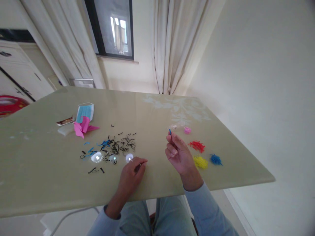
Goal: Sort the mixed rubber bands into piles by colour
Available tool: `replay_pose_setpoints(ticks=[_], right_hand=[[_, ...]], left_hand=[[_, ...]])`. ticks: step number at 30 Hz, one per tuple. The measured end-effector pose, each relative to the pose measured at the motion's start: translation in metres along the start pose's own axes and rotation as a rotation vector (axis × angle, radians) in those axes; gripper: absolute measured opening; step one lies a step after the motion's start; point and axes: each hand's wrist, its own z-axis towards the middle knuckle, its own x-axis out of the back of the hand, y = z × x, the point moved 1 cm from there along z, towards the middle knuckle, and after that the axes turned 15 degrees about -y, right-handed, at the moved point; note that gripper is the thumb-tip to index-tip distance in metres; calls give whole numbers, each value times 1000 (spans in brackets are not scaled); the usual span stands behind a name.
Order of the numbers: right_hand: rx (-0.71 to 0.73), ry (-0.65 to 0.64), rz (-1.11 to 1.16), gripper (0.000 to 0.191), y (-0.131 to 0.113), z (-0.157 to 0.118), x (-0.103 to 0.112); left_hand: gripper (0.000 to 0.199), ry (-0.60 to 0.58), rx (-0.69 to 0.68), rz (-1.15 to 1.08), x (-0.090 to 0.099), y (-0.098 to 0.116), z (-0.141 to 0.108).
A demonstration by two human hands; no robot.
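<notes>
My right hand (180,157) is raised over the table, thumb and forefinger pinching a small blue strip (170,131) that looks like a rubber band. My left hand (133,173) rests low over the table with its fingers closed. A thin dark piece seems to show between its thumb and forefinger, too small to name. Beyond and left of it lies a scattered heap of black loops and strips (118,146), mixed with blue strips (105,143). Right of my right hand are a yellow pile (201,162), a red pile (197,146) and a blue pile (216,159) of thin pieces.
A face mask (85,112), a pink folded piece (85,127), a small packet (65,121) and a whitish item (65,130) lie at the left. A pink ring-like object (187,130) lies beyond my right hand. The table's (147,118) near edge runs before my lap.
</notes>
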Motion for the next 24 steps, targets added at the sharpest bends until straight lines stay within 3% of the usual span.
replay_pose_setpoints(ticks=[14,24], right_hand=[[-59,-90,169,9,-19,5,26],[-69,-95,139,4,-30,6,28]], left_hand=[[36,226,233,-65,6,5,11],[41,257,317,-194,4,3,11]])
